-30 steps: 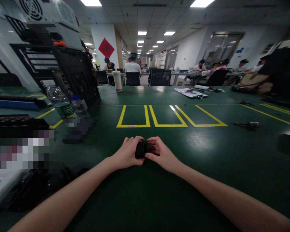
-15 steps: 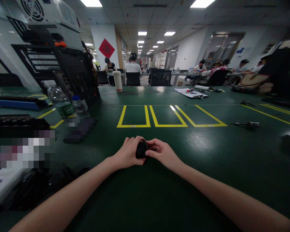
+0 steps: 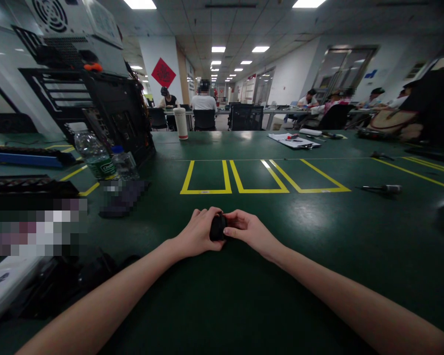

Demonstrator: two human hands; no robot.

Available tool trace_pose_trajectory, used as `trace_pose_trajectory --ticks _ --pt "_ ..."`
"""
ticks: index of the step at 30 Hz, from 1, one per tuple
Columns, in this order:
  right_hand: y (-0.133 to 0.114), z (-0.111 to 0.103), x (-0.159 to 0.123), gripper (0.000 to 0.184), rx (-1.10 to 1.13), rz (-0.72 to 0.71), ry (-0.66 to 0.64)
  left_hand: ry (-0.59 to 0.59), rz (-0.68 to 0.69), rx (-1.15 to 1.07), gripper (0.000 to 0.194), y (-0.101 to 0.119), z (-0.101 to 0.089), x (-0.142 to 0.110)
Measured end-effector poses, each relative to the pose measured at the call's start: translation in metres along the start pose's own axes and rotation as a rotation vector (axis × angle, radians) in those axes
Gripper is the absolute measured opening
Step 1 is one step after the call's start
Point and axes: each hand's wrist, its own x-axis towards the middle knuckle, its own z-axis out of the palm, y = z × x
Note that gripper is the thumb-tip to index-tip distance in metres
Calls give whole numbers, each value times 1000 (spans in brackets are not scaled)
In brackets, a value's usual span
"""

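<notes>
A small black rounded object (image 3: 217, 228) is between my two hands, just above or on the green table (image 3: 251, 286); I cannot make out its kind. My left hand (image 3: 200, 230) wraps round its left side, thumb below and fingers over the top. On its right edge my right hand (image 3: 246, 229) pinches with thumb and fingertips. Parts of the object are hidden behind the fingers. Beyond the hands, yellow tape outlines (image 3: 259, 190) mark the table.
At left stand a black computer case (image 3: 111, 113), a water bottle (image 3: 96, 153) and a smaller blue-capped bottle (image 3: 124, 162). A screwdriver (image 3: 387, 189) lies at right. Farther back are a clipboard (image 3: 292, 142) and a white cup (image 3: 181, 123). Several people sit at distant desks.
The view has shifted slightly. Both hands keep hold of the black object, which seems turned a little, with its right edge less visible.
</notes>
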Motion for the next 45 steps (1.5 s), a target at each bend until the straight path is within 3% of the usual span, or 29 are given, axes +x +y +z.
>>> trace_pose_trajectory --ticks 7,15,22,27,31,45 --pt "7 2 -3 30 -148 -136 37 63 0 52 59 -7 10 2" --pt "4 3 -2 17 -27 -86 -7 42 -1 36 59 -7 9 2" --pt "3 0 -2 22 -40 -40 -40 1 10 16 54 2 -1 -1" --pt "7 -1 -4 31 -31 -86 -69 52 14 33 56 -4 6 1" --pt "7 0 -3 22 -22 -90 -67 73 23 50 58 -9 12 2" --pt "10 -1 -3 27 -84 -115 -51 66 30 55 58 -9 11 1"
